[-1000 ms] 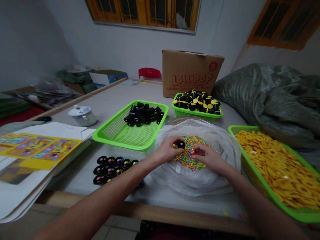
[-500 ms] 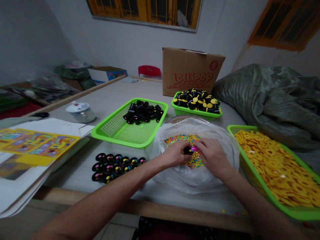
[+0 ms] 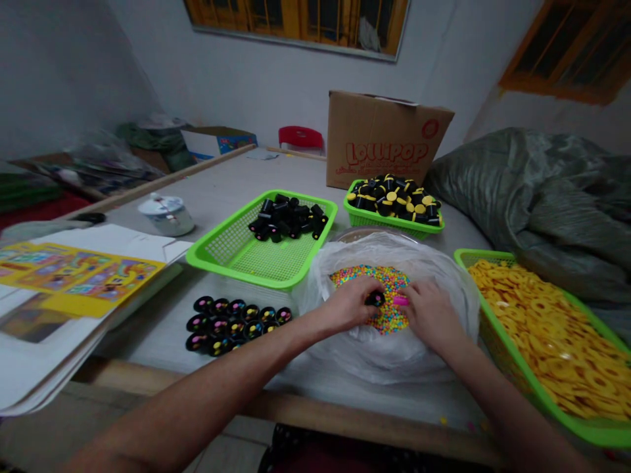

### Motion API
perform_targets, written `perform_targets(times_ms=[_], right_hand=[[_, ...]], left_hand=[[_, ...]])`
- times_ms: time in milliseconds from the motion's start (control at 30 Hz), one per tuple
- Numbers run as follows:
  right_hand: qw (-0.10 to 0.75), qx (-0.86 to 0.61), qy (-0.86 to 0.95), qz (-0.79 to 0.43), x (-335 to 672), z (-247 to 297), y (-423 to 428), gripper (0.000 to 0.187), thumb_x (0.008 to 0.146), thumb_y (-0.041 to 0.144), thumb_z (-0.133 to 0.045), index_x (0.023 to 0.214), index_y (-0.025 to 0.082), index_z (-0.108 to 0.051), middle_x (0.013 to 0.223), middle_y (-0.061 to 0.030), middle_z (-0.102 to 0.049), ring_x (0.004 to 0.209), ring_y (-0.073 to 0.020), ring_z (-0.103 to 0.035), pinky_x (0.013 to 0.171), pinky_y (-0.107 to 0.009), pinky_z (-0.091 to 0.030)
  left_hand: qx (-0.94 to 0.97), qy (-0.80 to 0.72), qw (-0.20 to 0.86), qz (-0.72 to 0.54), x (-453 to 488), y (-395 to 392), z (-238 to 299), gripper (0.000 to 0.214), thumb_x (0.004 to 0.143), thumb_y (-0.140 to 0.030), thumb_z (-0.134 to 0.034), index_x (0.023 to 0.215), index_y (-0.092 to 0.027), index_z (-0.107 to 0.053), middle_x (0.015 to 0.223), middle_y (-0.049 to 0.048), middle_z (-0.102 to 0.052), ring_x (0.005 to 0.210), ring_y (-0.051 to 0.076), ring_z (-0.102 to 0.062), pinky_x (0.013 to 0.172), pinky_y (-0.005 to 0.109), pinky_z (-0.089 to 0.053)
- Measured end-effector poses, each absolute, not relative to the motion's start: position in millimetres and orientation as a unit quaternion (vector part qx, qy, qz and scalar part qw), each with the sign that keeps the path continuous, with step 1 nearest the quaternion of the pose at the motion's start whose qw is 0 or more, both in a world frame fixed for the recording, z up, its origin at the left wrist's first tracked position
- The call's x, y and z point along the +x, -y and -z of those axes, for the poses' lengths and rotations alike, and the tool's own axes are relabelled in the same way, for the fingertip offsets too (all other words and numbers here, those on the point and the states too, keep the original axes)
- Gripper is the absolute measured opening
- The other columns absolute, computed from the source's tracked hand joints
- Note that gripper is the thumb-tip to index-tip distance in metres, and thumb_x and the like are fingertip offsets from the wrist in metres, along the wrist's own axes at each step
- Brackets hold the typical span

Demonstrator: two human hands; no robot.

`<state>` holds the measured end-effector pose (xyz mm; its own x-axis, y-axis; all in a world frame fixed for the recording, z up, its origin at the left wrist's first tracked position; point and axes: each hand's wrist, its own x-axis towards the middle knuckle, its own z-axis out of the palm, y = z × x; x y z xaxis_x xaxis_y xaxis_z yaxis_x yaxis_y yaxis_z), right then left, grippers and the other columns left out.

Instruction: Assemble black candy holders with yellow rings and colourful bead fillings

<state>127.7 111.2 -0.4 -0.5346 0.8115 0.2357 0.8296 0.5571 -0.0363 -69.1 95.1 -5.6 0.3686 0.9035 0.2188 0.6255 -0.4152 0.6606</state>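
Note:
My left hand [image 3: 355, 303] is closed around a small black cup [image 3: 375, 299], its open mouth facing me with a few coloured bits inside. Between the fingers of my right hand [image 3: 430, 310] is a small bright pink plastic piece [image 3: 399, 301]; its full shape is hidden. Both hands are over a clear plastic bag [image 3: 345, 348] filled with tiny multicoloured candy balls [image 3: 367, 270]. To the left, rows of black cups [image 3: 231, 326] stand mouth up on the table, with pink, yellow and blue pieces in them; my left forearm covers some.
Behind the bag are a green basket [image 3: 236, 284] of black cups and a smaller green basket [image 3: 394, 226] of yellow-lidded ones. Yellow rings fill a green basket [image 3: 466, 256] at right. Also around are a cardboard box [image 3: 389, 138], a lidded pot [image 3: 167, 218] and printed sheets [image 3: 89, 272].
My hands have drawn slightly apart. The pink piece has moved right, away from the mouth of the black cup, which now faces me more. The whole view has shifted a little.

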Motion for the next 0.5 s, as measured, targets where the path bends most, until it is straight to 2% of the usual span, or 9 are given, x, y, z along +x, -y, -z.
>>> perform_targets(times_ms=[67,167,233,300,400,500], right_hand=[[0.086,-0.444,0.89,-0.051,123,8,-116,0.022,0.084,0.024,-0.056,0.104,0.018,-0.064,0.101,-0.0098,-0.064,0.098,-0.0237,-0.055,0.086,-0.035,-0.039],[0.054,-0.408,0.898,-0.156,112,16,-121,0.011,0.081,0.026,-0.06,0.087,0.02,-0.068,0.091,-0.0058,-0.068,0.09,-0.0208,-0.059,0.08,-0.031,-0.041],[0.05,-0.404,0.896,-0.18,107,18,-121,0.007,0.079,0.022,-0.061,0.078,0.02,-0.068,0.084,-0.0041,-0.069,0.085,-0.0195,-0.06,0.076,-0.029,-0.042],[0.061,-0.408,0.893,-0.182,108,19,-120,0.009,0.08,0.018,-0.059,0.078,0.02,-0.067,0.084,-0.0036,-0.068,0.086,-0.0186,-0.06,0.078,-0.028,-0.042],[0.126,-0.431,0.875,-0.182,115,18,-118,0.014,0.085,0.018,-0.052,0.084,0.018,-0.066,0.09,-0.0051,-0.067,0.089,-0.0183,-0.059,0.081,-0.03,-0.043],[0.259,-0.417,0.848,-0.201,118,15,-115,0.015,0.086,0.02,-0.05,0.09,0.02,-0.065,0.093,-0.0052,-0.068,0.09,-0.0186,-0.06,0.084,-0.034,-0.045]], left_hand=[[0.794,-0.478,0.221,-0.303,-70,-95,9,0.032,0.069,-0.008,-0.06,0.099,-0.019,-0.06,0.101,0.0047,-0.064,0.098,0.022,-0.057,0.086,0.035,-0.045],[0.78,-0.492,0.207,-0.327,-71,-95,13,0.028,0.072,-0.013,-0.06,0.098,-0.019,-0.059,0.098,0.0046,-0.063,0.094,0.022,-0.058,0.083,0.035,-0.046],[0.77,-0.504,0.209,-0.33,-71,-96,15,0.027,0.072,-0.016,-0.061,0.1,-0.019,-0.059,0.097,0.0045,-0.064,0.092,0.021,-0.058,0.081,0.035,-0.047],[0.768,-0.511,0.208,-0.324,-71,-96,17,0.029,0.073,-0.018,-0.061,0.101,-0.02,-0.059,0.098,0.0048,-0.064,0.092,0.022,-0.058,0.081,0.035,-0.047],[0.771,-0.52,0.196,-0.312,-71,-97,17,0.027,0.074,-0.021,-0.061,0.101,-0.018,-0.06,0.099,0.0063,-0.064,0.093,0.023,-0.058,0.081,0.036,-0.047],[0.779,-0.522,0.185,-0.294,-69,-97,15,0.022,0.077,-0.023,-0.059,0.098,-0.018,-0.061,0.095,0.0063,-0.065,0.09,0.022,-0.059,0.078,0.034,-0.047]])
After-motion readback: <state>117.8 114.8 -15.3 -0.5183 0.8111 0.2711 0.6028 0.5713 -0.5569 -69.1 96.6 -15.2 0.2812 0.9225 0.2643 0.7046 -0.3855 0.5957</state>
